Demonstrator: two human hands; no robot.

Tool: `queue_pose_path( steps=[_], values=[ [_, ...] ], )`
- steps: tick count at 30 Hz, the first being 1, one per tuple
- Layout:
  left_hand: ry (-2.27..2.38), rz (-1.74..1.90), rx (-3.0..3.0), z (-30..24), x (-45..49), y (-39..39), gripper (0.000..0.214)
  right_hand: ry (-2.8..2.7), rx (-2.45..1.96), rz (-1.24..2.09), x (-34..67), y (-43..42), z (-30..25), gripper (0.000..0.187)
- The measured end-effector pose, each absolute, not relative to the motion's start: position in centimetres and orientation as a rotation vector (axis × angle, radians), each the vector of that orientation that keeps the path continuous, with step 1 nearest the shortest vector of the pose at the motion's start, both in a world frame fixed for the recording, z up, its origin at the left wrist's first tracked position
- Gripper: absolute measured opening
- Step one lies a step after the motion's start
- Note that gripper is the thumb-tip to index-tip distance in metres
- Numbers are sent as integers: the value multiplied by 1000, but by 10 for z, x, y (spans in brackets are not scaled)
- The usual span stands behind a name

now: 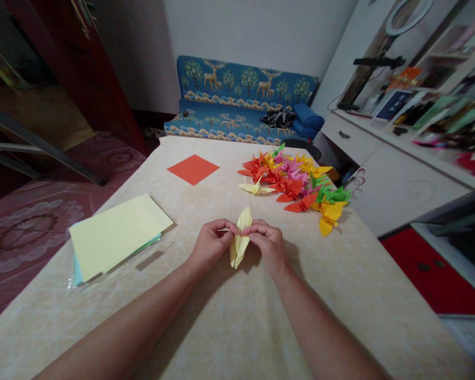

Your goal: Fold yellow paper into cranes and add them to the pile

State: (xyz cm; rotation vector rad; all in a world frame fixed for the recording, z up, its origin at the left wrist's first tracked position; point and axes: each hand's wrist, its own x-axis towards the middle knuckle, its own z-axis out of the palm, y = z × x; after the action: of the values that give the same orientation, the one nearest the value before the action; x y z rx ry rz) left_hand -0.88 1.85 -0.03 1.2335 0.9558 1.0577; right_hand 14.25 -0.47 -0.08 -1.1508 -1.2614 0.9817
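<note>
Both hands pinch a folded pale yellow paper (241, 248) near its middle, just above the table. My left hand (214, 240) is closed, with thumb and forefinger on its left side. From the right, my right hand (269, 244) is closed on it the same way. The paper is a narrow shape with pointed ends, tilted up to the right; the part under the fingertips is hidden. Just beyond it, a finished pale yellow paper crane (256, 188) lies at the edge of a pile of folded cranes (291, 179) in red, orange, pink and green.
A flat red paper square (193, 169) lies at the back left of the table (320, 316). Nearer on the left is a stack of coloured paper (121, 235), pale yellow on top, in clear wrapping. Behind the table stands a blue sofa (221, 113); a white cabinet (352, 132) is on the right.
</note>
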Motion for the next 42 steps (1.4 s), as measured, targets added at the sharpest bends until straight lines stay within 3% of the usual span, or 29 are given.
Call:
queue_pose_path(
  steps=[8,19,26,42],
  values=[
    [950,1032,1189,-1,-11,19,1,-1262,-1185,970,141,-5,4,16],
    [846,996,1105,5,-13,21,21,-1225,-1133,1074,144,-4,-2,20],
    [867,989,1176,1,-15,21,15,-1344,-1163,920,141,-5,0,17],
    [922,898,1120,4,-14,21,8,-1537,-1182,752,143,-6,-4,29]
  ],
)
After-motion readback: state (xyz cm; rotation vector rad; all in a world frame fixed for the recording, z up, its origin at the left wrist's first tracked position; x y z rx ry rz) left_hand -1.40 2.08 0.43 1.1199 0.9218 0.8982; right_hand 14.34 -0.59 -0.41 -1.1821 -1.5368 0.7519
